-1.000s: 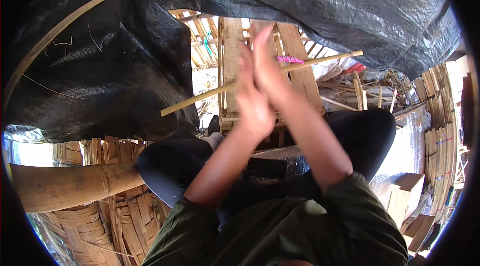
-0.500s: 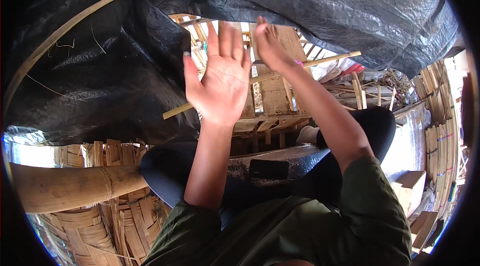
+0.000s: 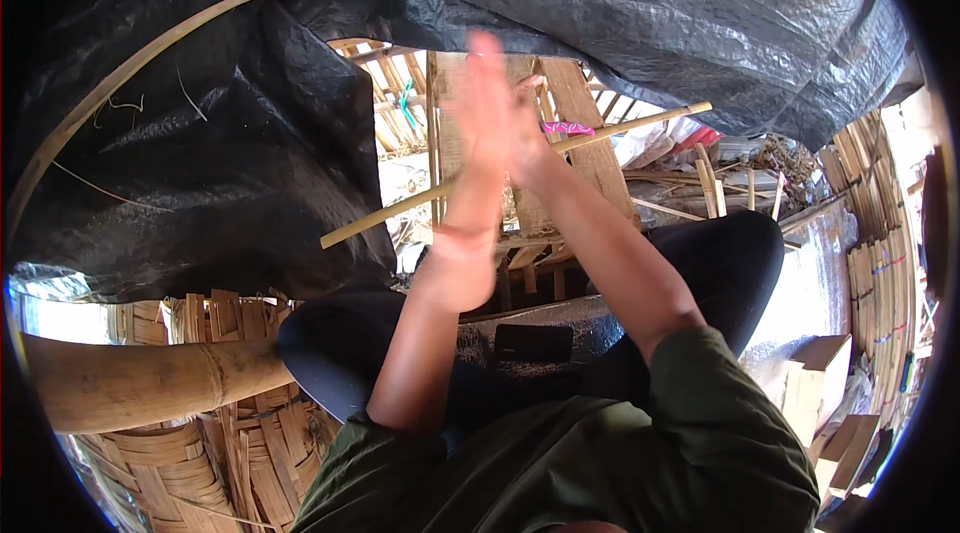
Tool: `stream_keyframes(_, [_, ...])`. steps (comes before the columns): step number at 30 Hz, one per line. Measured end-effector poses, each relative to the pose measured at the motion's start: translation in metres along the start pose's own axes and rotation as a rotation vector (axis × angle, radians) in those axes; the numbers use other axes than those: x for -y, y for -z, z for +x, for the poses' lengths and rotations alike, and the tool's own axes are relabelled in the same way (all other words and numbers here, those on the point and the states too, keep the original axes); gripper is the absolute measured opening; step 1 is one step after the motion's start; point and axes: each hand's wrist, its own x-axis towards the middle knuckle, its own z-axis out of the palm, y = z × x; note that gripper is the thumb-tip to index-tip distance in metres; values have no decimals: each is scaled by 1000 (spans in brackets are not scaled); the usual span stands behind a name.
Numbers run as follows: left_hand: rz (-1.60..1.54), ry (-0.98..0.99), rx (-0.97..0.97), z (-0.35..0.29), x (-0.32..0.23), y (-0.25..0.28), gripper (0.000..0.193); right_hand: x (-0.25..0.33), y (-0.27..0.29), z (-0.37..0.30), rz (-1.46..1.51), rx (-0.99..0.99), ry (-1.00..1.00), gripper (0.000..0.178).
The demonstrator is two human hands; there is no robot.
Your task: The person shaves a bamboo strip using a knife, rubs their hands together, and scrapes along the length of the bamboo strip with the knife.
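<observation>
My left hand (image 3: pixel 483 123) and my right hand (image 3: pixel 527 133) are raised in front of me and pressed palm to palm, fingers straight and pointing up. Both are blurred with motion. Neither hand holds anything. A thin bamboo stick (image 3: pixel 620 130) runs slantwise behind the hands, from lower left to upper right, and I cannot see that it touches them. My knees in black trousers (image 3: pixel 740 253) spread out below my forearms.
A black plastic sheet (image 3: pixel 240 143) hangs overhead and to the left. A thick bamboo pole (image 3: pixel 140 383) and woven bamboo matting (image 3: pixel 190 453) lie at lower left. A small flat black object (image 3: pixel 533 342) rests between my knees. Cardboard boxes (image 3: pixel 815 383) and bundled bamboo strips (image 3: pixel 880 273) stand at right.
A second ago my palms were together. Half a second ago they had swung apart with the fingers spread. Now they are pressed together again. The bamboo stick has stayed put.
</observation>
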Motion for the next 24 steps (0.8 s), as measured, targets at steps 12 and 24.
stream_keyframes(12, [539,569,-31,-23,103,103,78,53,55,9,-222,252,71,118])
stream_keyframes(24, [705,503,253,-57,132,67,41,9,196,66,-2221,78,-82,24])
